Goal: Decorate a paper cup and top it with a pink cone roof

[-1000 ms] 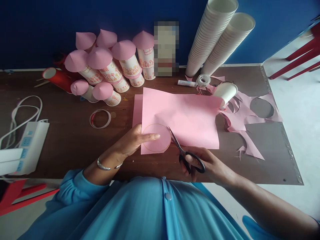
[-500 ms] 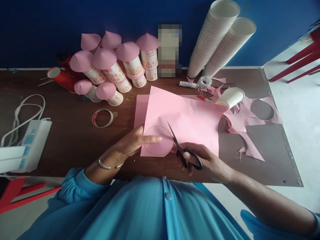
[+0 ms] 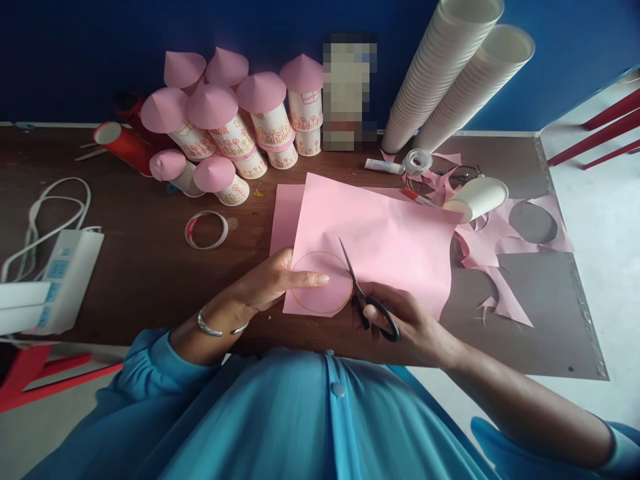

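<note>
My left hand (image 3: 273, 280) pinches the left edge of a pink paper sheet (image 3: 380, 233), thumb on top and the other fingers hidden underneath. A circle is drawn on the sheet's lower left corner, and my thumb lies across it. In my right hand (image 3: 400, 313) are black-handled scissors (image 3: 355, 273), my thumb and fingers in the loops. Their blades meet the paper along the circle's right side and point away from me. Below the circle the sheet's lower edge is cut at a slant. Another pink sheet (image 3: 283, 220) lies beneath.
Several decorated paper cups (image 3: 273, 130) with pink cone roofs stand at the back left. Tall stacks of white cups (image 3: 440, 73) lean on the blue wall. Paper scraps (image 3: 480, 247), a tipped cup (image 3: 483, 197) and clear tape (image 3: 417, 161) lie right; a tape ring (image 3: 206, 230) and power strip (image 3: 73, 280) left.
The scissor blades have closed further and moved slightly upward along the circle's right side. The whole view has shifted a little; my left hand keeps its hold on the paper.
</note>
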Demonstrator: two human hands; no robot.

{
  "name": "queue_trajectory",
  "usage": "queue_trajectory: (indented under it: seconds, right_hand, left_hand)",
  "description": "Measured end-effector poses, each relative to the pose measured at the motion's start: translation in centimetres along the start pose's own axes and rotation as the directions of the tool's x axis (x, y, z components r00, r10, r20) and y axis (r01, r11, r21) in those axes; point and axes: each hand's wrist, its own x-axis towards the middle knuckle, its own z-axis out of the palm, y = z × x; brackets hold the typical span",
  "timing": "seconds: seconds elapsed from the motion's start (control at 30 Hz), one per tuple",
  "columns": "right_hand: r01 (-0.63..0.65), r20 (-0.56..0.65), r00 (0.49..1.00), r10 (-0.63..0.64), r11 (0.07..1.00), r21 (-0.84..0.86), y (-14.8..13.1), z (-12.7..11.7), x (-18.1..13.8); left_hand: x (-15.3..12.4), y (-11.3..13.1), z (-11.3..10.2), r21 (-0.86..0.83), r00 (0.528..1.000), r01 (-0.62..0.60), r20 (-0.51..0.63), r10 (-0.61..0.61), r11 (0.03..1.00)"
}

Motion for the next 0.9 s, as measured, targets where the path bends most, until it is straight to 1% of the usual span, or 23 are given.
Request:
queue_trajectory:
  seconds: [0.13,0.33,0.57,0.9]
  right_hand:
    - [-0.045,0.028,0.999,0.044,0.999,0.019,0.3,-0.13,-0.18]
    - [-0.034,0.046,0.998,0.032,0.999,0.037,0.57,-0.22,-0.36]
    - [-0.032,0.057,0.998,0.027,0.995,0.091,0.84,-0.14,-0.49]
    - [-0.063,0.055,0.997,0.056,0.991,0.121,0.91,-0.16,-0.71]
  left_hand:
    - [0.12,-0.12,-0.15,0.009,1.0,0.0,0.002,0.0,1.0]
    - [0.09,-0.29,-0.11,-0.008,1.0,-0.013,0.013,0.013,1.0]
    - [0.02,-0.18,-0.1,0.019,1.0,0.016,0.004,-0.016,1.0]
    - [0.02,0.02,0.0,0.054,1.0,0.004,-0.01,-0.003,0.999]
